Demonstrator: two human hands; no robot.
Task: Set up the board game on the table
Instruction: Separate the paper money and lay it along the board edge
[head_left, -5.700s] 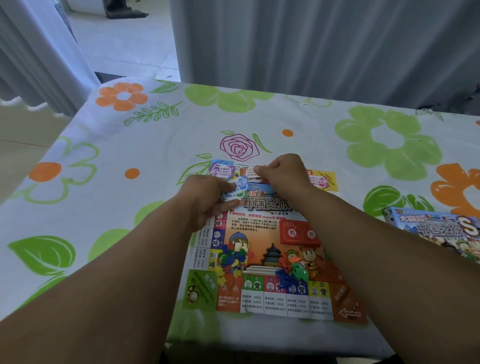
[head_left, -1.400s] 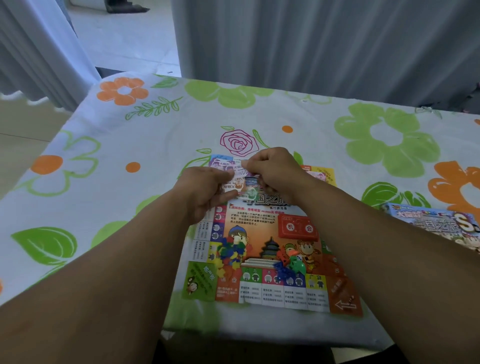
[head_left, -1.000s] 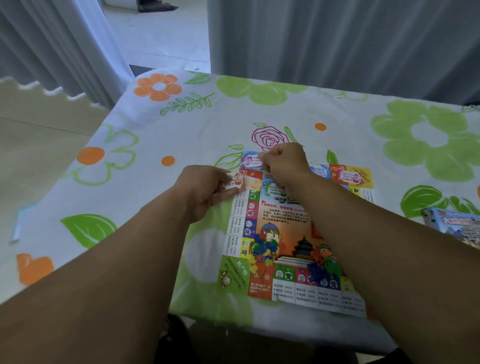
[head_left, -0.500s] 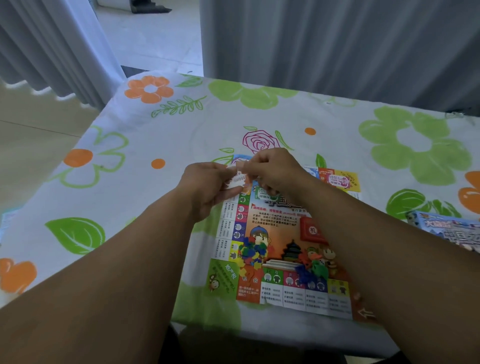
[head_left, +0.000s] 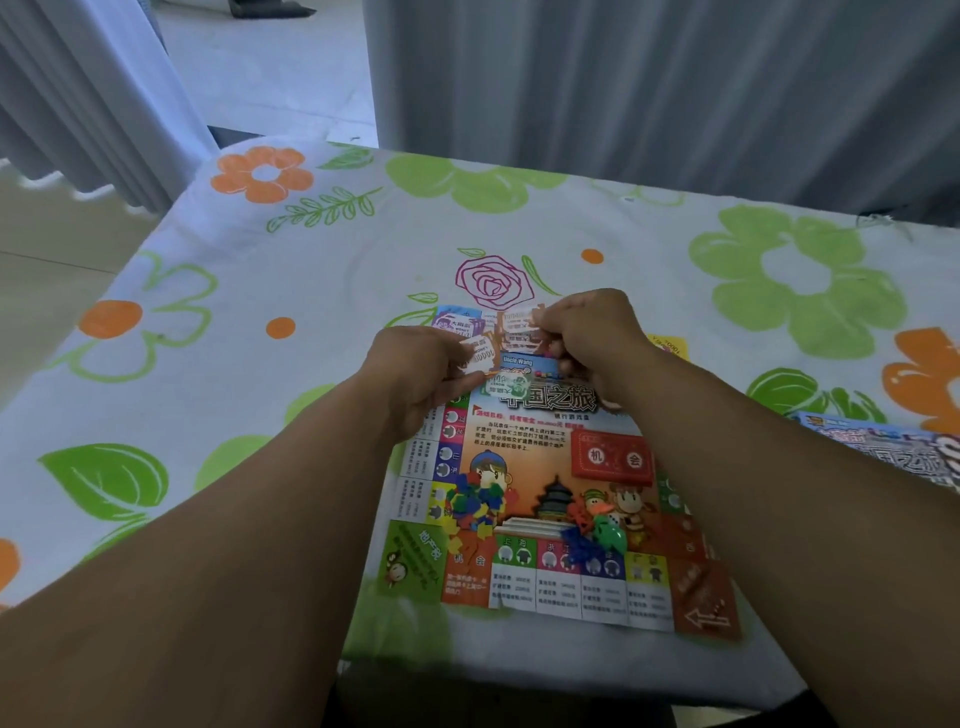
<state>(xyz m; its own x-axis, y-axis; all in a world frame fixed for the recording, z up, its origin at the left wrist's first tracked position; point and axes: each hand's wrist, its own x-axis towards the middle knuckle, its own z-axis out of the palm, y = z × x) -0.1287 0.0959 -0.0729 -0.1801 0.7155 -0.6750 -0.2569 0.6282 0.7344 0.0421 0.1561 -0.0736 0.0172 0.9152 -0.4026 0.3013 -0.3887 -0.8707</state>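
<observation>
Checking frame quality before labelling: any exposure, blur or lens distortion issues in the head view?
Head view: light comes from the bright floor behind, so the forearms read dark; wide-angle stretch enlarges them at the bottom; board print is legible centre-frame with no glare, the box at the right edge is softer.

Game box (head_left: 883, 452): cut off by right edge.
Game board (head_left: 545, 467): far strip hidden under left hand (head_left: 415, 374), right hand (head_left: 592, 332).
Paper money (head_left: 519, 327): partly covered by both grips.

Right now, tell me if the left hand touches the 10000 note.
Touching. The head view shows the left hand pinching the note at its left edge, with the fingertips overlapping the paper.
</observation>
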